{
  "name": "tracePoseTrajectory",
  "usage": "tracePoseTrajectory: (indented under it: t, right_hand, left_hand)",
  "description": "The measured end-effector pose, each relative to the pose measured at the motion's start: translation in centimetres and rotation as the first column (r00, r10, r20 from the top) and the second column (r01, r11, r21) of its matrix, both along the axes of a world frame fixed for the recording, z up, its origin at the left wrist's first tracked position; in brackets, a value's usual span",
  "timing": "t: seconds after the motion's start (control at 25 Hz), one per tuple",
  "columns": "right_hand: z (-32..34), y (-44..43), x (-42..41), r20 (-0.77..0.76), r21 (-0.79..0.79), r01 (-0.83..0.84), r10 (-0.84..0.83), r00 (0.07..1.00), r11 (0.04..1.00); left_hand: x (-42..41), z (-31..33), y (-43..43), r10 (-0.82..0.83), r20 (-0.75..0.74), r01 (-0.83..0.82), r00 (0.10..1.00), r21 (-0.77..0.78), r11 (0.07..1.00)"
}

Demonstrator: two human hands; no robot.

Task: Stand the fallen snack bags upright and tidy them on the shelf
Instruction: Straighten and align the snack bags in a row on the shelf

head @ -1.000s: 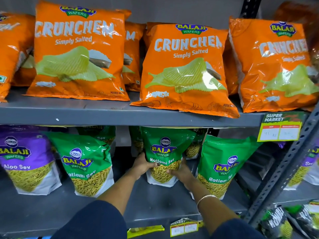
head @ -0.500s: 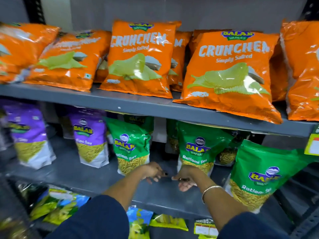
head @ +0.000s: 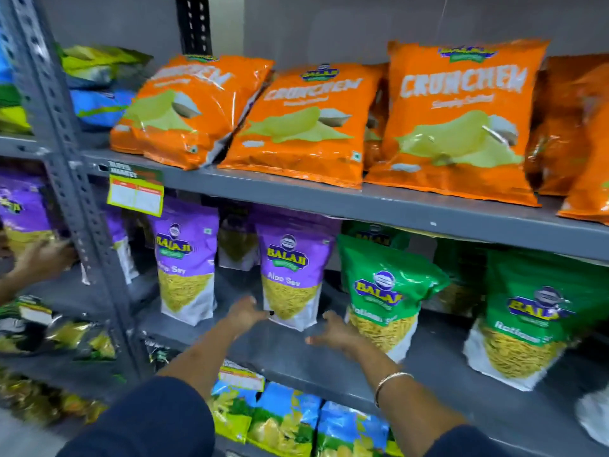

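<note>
On the middle shelf stand purple Aloo Sev bags and green Ratlami Sev bags. My left hand reaches the lower left edge of an upright purple Aloo Sev bag, fingers apart, just touching or beside it. Fingers spread, my right hand hovers over the shelf between that bag and an upright green Ratlami Sev bag, holding nothing. A second purple bag stands to the left. Another green bag stands at the right.
Orange Crunchem bags lean back on the upper shelf. A grey slotted upright divides this bay from the left one, where another person's hand reaches in. A price tag hangs from the shelf edge. Blue and green bags fill the shelf below.
The view has swung left along the shelf. Both hands let go of a green Ratlami Sev bag and moved left to the purple Aloo Sev bag.
</note>
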State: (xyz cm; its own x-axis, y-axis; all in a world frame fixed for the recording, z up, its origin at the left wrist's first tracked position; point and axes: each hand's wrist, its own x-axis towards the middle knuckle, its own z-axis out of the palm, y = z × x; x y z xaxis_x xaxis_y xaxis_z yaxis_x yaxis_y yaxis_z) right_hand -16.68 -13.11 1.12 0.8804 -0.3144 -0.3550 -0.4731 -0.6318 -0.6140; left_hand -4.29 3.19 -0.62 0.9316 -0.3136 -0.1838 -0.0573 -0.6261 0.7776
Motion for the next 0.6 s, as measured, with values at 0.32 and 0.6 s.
tracePoseTrajectory:
  t: [0.32,0.6]
  right_hand:
    - [-1.7,-0.2,7.5,0.35,0.455,0.154,-0.335,0.875,0.877]
    - [-3.9,1.8,6.9,0.346,0.433,0.208,-0.375,0.86,0.877]
  left_hand:
    - [6.7,-0.6,-1.3,-0.188,-0.094,0.14,0.978,-0.375,0.916]
    - [5.4,-1.3,1.4,-0.172,-0.092,0.136,0.981,-0.312,0.94]
